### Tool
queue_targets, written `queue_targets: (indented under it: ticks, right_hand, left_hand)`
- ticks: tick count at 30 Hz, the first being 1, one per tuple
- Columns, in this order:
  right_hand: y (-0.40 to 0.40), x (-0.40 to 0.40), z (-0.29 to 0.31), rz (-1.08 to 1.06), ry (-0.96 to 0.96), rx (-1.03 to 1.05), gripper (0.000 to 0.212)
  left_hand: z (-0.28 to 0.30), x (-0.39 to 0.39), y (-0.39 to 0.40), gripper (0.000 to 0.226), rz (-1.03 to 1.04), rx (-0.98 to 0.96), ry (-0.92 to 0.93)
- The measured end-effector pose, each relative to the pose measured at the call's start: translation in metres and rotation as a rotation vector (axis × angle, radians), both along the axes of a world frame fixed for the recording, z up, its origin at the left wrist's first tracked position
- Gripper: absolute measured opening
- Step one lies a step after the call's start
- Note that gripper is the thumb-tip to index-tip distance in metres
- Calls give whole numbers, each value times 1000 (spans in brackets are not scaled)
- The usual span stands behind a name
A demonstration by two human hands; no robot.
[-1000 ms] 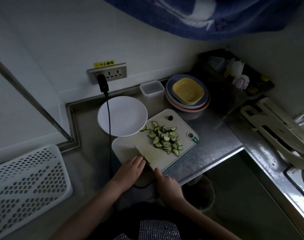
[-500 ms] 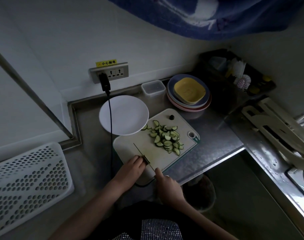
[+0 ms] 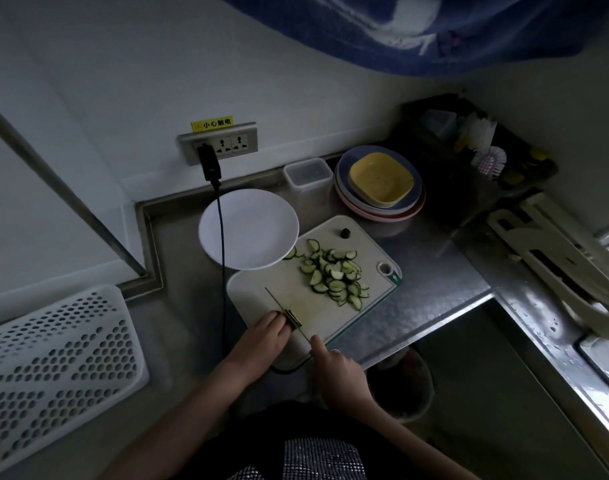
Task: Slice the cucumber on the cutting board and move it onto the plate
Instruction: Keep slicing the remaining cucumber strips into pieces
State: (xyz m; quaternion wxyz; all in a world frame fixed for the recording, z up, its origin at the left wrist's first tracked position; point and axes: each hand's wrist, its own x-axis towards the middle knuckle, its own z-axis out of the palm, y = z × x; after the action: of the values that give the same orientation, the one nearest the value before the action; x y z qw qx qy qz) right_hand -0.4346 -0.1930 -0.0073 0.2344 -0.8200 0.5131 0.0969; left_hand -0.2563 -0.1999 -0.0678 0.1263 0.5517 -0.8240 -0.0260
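Most of the slicing is looking done: a heap of half-moon cucumber slices (image 3: 336,277) is lying on the far right part of the cutting board (image 3: 362,244), and only a short stub of cucumber (image 3: 293,318) is remaining at the near edge. The left hand (image 3: 265,336) is pressing that stub down with its fingers curled over it, while the right hand (image 3: 334,363) is gripping the handle of the knife (image 3: 275,301), fingers wrapped round it, the blade lying against the stub. A few more cuts seem to be left, then the whole transfer.

The white plate (image 3: 261,202) is sitting on the bench (image 3: 434,271) just beyond the board, its rim overlapping the board's far corner, and it is holding nothing yet. Behind it, a small clear box (image 3: 308,174) is looking empty, though the light is poor. Beside that, a yellow square dish (image 3: 381,180) is resting on a stack of plates (image 3: 376,211), with nothing in it.
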Motion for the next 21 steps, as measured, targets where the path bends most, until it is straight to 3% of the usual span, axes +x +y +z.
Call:
queue_targets:
  ticks: [7,13,18,21]
  right_hand:
    - [-4,4,-6,-53,12,56,41]
    - [-4,3,-5,-56,-9,45,35]
    - [-9,-8,-1,-227,-80,-6,29]
    - [-4,-5,2,-161,-98,-1,23]
  left_hand:
    - [3,0,1,26,-22,-34,33]
    - [3,0,-1,28,-24,-38,41]
    - [-4,5,0,28,-2,-17,51]
    - [-5,7,0,31,-7,6,37]
